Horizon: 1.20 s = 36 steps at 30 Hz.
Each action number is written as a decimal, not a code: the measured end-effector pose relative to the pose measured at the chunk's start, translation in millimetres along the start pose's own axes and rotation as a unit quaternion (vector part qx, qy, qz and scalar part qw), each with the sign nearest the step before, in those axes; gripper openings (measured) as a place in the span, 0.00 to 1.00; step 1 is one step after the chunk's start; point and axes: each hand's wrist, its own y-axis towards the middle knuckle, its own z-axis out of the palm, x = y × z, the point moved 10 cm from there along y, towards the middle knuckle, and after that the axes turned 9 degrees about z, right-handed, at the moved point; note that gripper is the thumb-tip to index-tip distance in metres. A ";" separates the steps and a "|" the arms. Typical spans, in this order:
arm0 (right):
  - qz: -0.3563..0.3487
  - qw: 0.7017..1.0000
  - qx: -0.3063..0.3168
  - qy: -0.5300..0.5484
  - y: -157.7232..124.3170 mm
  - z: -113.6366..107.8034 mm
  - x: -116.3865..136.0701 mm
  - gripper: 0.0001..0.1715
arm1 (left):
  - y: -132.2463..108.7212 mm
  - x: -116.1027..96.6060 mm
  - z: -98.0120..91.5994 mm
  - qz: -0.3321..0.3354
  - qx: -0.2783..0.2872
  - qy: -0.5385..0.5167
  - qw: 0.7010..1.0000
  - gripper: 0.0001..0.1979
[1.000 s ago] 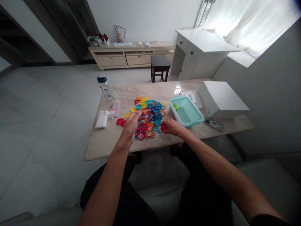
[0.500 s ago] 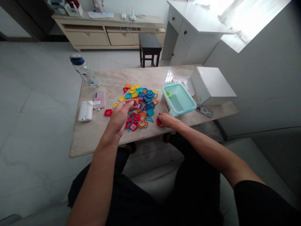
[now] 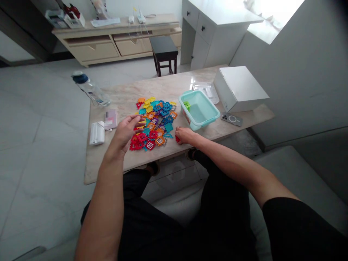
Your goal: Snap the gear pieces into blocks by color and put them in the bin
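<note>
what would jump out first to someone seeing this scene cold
A heap of bright plastic interlocking tiles on the marble-topped table catches the eye first, with the left hand at its left edge and the right hand on a red tile at its right. Just right of the heap sits a mint-green plastic tub.

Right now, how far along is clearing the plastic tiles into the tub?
Barely started: one green tile lies in the teal tub. The right hand rests on a red tile; the left hand reaches into the pile, which remains on the table.
</note>
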 end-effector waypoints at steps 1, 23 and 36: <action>-0.001 1.000 -0.002 0.001 -0.6 -0.9 0.4 0.24 | 5.7 3.8 -16.2 0.013 -0.025 0.080 0.996 0.12; -0.031 0.989 -0.130 0.066 -51.9 -67.4 2.8 0.22 | -24.0 106.0 32.3 -0.037 0.156 0.537 0.828 0.19; -0.057 0.964 -0.229 0.126 -63.1 -107.3 7.9 0.22 | -15.0 17.3 21.2 -0.034 0.049 0.030 0.998 0.16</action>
